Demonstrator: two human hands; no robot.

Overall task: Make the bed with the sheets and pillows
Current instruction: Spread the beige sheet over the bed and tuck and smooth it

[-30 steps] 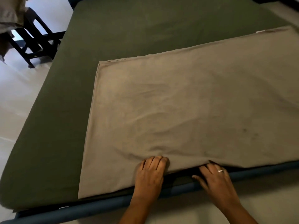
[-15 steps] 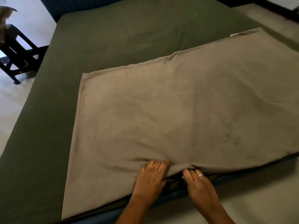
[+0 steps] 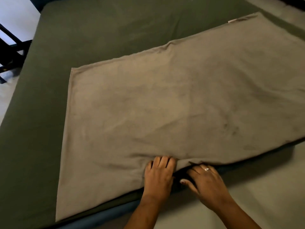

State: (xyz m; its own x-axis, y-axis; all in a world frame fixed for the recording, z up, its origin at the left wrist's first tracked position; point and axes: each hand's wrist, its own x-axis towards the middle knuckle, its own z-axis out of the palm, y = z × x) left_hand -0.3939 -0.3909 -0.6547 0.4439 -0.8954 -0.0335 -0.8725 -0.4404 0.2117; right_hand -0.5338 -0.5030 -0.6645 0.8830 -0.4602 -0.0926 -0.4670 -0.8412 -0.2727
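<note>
Nearest to the viewer, two forearms are reaching over the pale floor (image 3: 257, 187) toward the bed's near side, where a dark blue frame rail (image 3: 102, 218) is showing beneath the mattress. The left hand (image 3: 158, 176) is lying on the beige sheet (image 3: 181, 104) at its near edge, with its fingers curling down over a gathered fold of the cloth and gripping it; its thumb is hidden. Just beside it, the right hand (image 3: 207, 181), wearing a ring (image 3: 206, 169), is extending its fingers nearly straight under the lifted part of the same edge. Its fingertips are hidden by the cloth and its thumb is spreading apart, grasping nothing. Between the two hands the edge is rising off the mattress, leaving a dark gap. Beyond the hands, the beige sheet is lying mostly flat as a rectangle, running diagonally from near left to far right, with creases radiating from the left hand. It is resting on a dark green fitted sheet (image 3: 99, 33) covering the mattress. At its far right corner a small white label (image 3: 231, 21) is showing. Farthest left, black furniture (image 3: 9, 52) is standing beside the bed.
</note>
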